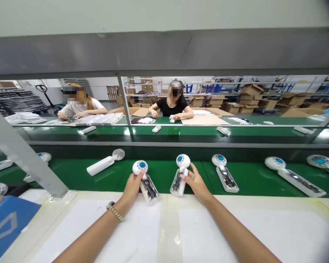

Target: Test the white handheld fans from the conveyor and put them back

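From the head camera we see no brand, label or writing that we can read on anything.

Our left hand point(132, 185) closes its fingers around a small white fan point(146, 182) with a blue centre, which lies across the near edge of the green belt point(71, 175) and onto the white table point(142, 233). Our right hand point(196, 183) pinches a second fan point(180, 175) at its open handle, just right of the first.

More fans point(225, 173) lie on the belt to the right, well apart from one another, and a closed white one point(105, 162) lies to the left. The white table in front of us is bare between our forearms. A slanted grey post point(22, 155) crosses the left side. Beyond the far belt, two people point(173, 104) sit at work.
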Available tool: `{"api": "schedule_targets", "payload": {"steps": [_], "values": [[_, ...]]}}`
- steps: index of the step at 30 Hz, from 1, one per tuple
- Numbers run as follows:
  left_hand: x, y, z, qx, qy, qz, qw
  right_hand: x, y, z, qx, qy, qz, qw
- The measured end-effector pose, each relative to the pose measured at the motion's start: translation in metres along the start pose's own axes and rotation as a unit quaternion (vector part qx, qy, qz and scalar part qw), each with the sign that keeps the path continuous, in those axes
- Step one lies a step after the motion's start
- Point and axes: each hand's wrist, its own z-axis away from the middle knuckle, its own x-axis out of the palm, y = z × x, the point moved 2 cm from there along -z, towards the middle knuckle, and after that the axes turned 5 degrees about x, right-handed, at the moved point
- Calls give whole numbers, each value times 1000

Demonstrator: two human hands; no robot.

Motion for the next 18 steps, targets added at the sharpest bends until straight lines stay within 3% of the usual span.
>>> {"api": "schedule_targets", "payload": {"steps": [2,4,6,8,10,11,13,15,18], "values": [[-14,-3,-11,49,59,-32,997,-16,-3,-6,-60,38,64,995],[-22,-6,-15,99,79,-80,989,-42,-11,-9,-138,81,161,974],[-21,-6,-10,174,66,-145,972,-80,-25,-9,-235,168,294,911],[-15,-3,0,250,38,-191,948,-131,-41,-6,-270,286,396,830],[-7,1,11,297,14,-195,935,-187,-58,0,-222,406,494,736],[-4,4,17,310,3,-189,932,-215,-66,4,-195,446,500,716],[2,8,24,323,-23,-179,929,-265,-80,13,-138,504,497,692],[6,8,26,325,-57,-199,923,-302,-86,19,-62,557,486,671],[6,5,25,340,-103,-274,894,-329,-82,21,14,555,487,674]]}}
